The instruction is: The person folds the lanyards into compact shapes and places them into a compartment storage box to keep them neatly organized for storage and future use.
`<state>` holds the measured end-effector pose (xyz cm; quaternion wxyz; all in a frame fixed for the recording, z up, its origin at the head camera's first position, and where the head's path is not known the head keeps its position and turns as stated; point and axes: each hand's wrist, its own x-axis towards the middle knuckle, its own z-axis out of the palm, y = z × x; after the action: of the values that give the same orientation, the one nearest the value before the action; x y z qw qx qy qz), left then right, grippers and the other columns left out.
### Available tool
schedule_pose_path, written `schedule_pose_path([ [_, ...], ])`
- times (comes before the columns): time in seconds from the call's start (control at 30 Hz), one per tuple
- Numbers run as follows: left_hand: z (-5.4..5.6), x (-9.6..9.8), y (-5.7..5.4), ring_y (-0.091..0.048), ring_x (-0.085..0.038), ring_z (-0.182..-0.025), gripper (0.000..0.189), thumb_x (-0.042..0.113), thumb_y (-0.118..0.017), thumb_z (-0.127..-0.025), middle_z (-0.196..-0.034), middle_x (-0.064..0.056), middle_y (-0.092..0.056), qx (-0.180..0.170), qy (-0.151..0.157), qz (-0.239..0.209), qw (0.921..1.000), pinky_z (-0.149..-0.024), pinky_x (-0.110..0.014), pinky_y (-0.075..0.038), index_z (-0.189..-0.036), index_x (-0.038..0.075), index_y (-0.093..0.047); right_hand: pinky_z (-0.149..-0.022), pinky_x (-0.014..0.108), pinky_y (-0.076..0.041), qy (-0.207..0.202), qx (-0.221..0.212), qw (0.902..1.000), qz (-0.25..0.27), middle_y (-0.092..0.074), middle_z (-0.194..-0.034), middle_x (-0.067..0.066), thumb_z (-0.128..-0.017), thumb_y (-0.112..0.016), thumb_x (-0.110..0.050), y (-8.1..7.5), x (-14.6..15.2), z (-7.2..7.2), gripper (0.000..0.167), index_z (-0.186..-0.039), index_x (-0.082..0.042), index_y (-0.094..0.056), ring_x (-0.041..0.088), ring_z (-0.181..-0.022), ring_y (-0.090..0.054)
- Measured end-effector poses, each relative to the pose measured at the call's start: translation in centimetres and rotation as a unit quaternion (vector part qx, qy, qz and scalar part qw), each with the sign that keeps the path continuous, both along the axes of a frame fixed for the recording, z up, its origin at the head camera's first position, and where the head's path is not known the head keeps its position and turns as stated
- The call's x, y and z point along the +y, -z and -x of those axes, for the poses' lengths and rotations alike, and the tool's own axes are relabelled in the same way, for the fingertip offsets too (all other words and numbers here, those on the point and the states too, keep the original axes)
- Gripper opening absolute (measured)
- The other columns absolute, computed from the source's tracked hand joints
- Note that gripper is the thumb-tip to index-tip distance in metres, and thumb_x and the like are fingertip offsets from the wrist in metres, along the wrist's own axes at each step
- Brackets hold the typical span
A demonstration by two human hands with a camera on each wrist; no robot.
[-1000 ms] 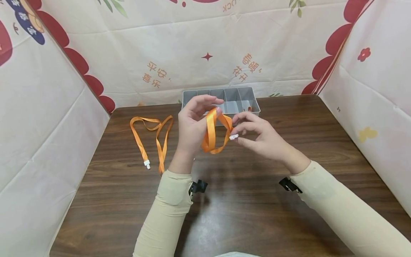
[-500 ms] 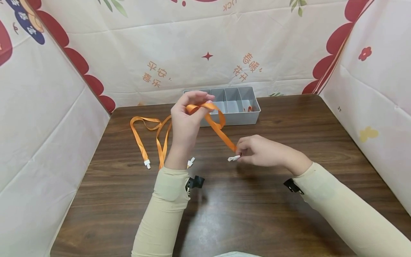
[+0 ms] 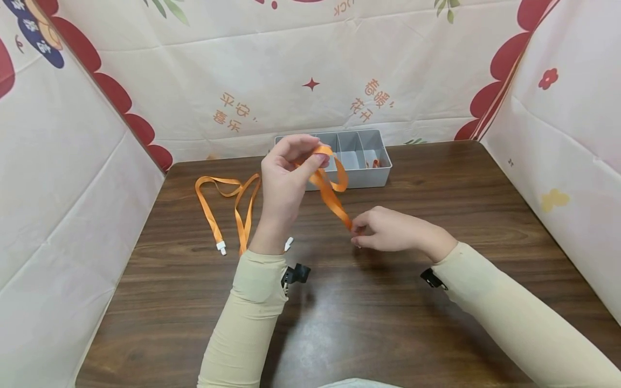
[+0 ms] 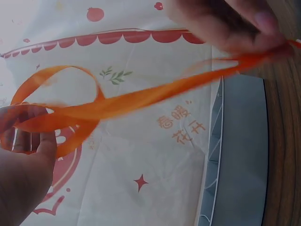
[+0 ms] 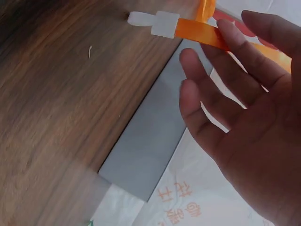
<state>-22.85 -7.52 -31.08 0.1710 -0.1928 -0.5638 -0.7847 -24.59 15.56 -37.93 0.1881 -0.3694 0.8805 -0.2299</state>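
An orange lanyard is strung between both hands above the table. My left hand pinches its looped part between thumb and fingers, and the loops show around those fingers in the left wrist view. Lower and to the right, my right hand pinches the strap close to its end. In the right wrist view a white plastic clip sticks out beyond the fingertips; the head view hides it behind the right hand. A second orange lanyard lies on the table to the left, with a white clip at its end.
A grey divided box stands at the table's back edge, partly behind the left hand. Small reddish items lie in its right compartment. Another white clip peeks out beside the left wrist. Printed cloth walls enclose the table.
My right hand has moved down and away from the left, drawing the lanyard's end out of the loops into a slanting strap. My left hand has shifted slightly up and left.
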Motion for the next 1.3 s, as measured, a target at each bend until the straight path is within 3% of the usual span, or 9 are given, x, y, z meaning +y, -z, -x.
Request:
schedule_pose_path([
  [0.17, -0.1, 0.4, -0.5, -0.074, -0.012, -0.082, 0.018, -0.013, -0.071, -0.093, -0.096, 0.006, -0.078, 0.004, 0.017, 0.004, 0.9998, -0.082, -0.028, -0.064, -0.108, -0.002, -0.072, -0.095, 0.045, -0.06, 0.041, 0.002, 0.9967, 0.07, -0.075, -0.104, 0.002, -0.098, -0.079, -0.027, 0.4, -1.4, 0.7, 0.033, -0.116, -0.011, -0.057, 0.022, -0.103, -0.075],
  [0.3, -0.1, 0.8, -1.1, -0.074, -0.014, -0.081, 0.017, -0.013, -0.071, -0.094, -0.094, 0.005, -0.079, 0.008, 0.024, 0.004, 0.9997, -0.081, -0.028, -0.063, -0.11, -0.008, -0.069, -0.107, 0.045, -0.058, 0.067, -0.041, 0.9834, 0.164, -0.075, -0.126, 0.006, -0.095, -0.084, -0.029, 0.3, -2.9, 0.9, 0.057, -0.138, -0.014, -0.051, 0.025, -0.123, -0.073],
  [0.43, 0.1, 0.9, -2.0, -0.074, -0.016, -0.082, 0.017, -0.012, -0.07, -0.095, -0.095, 0.004, -0.078, 0.011, 0.031, 0.001, 0.9995, -0.083, -0.03, -0.064, -0.111, -0.007, -0.069, -0.109, 0.042, -0.057, 0.016, -0.116, 0.9706, 0.211, -0.071, -0.14, 0.004, -0.101, -0.075, -0.025, 0.2, -4.1, 0.3, 0.053, -0.15, -0.017, -0.054, 0.027, -0.132, -0.068],
  [0.57, 0.7, 0.8, -3.4, -0.074, -0.016, -0.083, 0.016, -0.012, -0.069, -0.095, -0.094, 0.003, -0.078, 0.017, 0.026, 0.008, 0.9995, -0.084, -0.031, -0.065, -0.11, -0.005, -0.07, -0.114, 0.039, -0.053, -0.034, -0.199, 0.9385, 0.28, -0.07, -0.142, 0.012, -0.108, -0.05, -0.01, 0.1, -4.7, -0.7, 0.041, -0.149, -0.008, -0.058, 0.03, -0.134, -0.065],
  [0.7, 1.4, 0.5, -5.2, -0.074, -0.019, -0.086, 0.02, -0.015, -0.067, -0.094, -0.093, 0.002, -0.078, 0.021, 0.025, 0.01, 0.9994, -0.085, -0.034, -0.064, -0.112, -0.007, -0.068, -0.118, 0.036, -0.049, -0.021, -0.242, 0.9065, 0.345, -0.068, -0.138, 0.028, -0.107, -0.036, -0.01, -0.5, -4.9, -1.4, 0.047, -0.147, 0.006, -0.054, 0.022, -0.129, -0.068],
  [0.83, 1.8, 0.2, -6.9, -0.074, -0.026, -0.095, 0.027, -0.017, -0.065, -0.091, -0.094, 0.0, -0.078, 0.012, 0.039, 0.023, 0.9989, -0.087, -0.036, -0.064, -0.115, -0.006, -0.067, -0.112, 0.032, -0.053, 0.028, -0.189, 0.9214, 0.338, -0.073, -0.129, 0.023, -0.112, -0.044, -0.018, -0.9, -5.2, -1.9, 0.04, -0.144, 0.003, -0.058, 0.012, -0.119, -0.071],
  [0.93, 1.8, 0.2, -7.8, -0.074, -0.03, -0.097, 0.03, -0.018, -0.065, -0.09, -0.095, -0.003, -0.078, 0.013, 0.042, 0.036, 0.9984, -0.086, -0.035, -0.063, -0.115, -0.003, -0.068, -0.102, 0.035, -0.058, 0.054, -0.159, 0.9325, 0.32, -0.077, -0.118, 0.014, -0.111, -0.056, -0.019, -1.1, -5.6, -2.2, 0.032, -0.139, -0.006, -0.064, 0.019, -0.11, -0.073],
  [1.1, 1.9, 0.5, -8.8, -0.073, -0.029, -0.097, 0.032, -0.019, -0.065, -0.089, -0.099, -0.01, -0.078, 0.017, 0.018, 0.06, 0.9979, -0.084, -0.033, -0.061, -0.116, -0.002, -0.068, -0.089, 0.04, -0.06, 0.08, -0.145, 0.9313, 0.324, -0.073, -0.097, 0.014, -0.109, -0.06, -0.016, -1.6, -6.3, -2.7, 0.025, -0.132, -0.008, -0.066, 0.035, -0.094, -0.07],
  [1.3, 2.5, 0.8, -9.5, -0.072, -0.027, -0.095, 0.029, -0.018, -0.065, -0.09, -0.109, -0.016, -0.075, 0.013, -0.003, 0.068, 0.9976, -0.086, -0.034, -0.061, -0.114, -0.002, -0.069, -0.061, 0.028, -0.051, 0.124, -0.163, 0.9112, 0.358, -0.052, -0.072, 0.007, -0.11, -0.057, -0.015, -2.0, -6.9, -2.9, 0.019, -0.121, -0.002, -0.066, 0.02, -0.063, -0.052],
])
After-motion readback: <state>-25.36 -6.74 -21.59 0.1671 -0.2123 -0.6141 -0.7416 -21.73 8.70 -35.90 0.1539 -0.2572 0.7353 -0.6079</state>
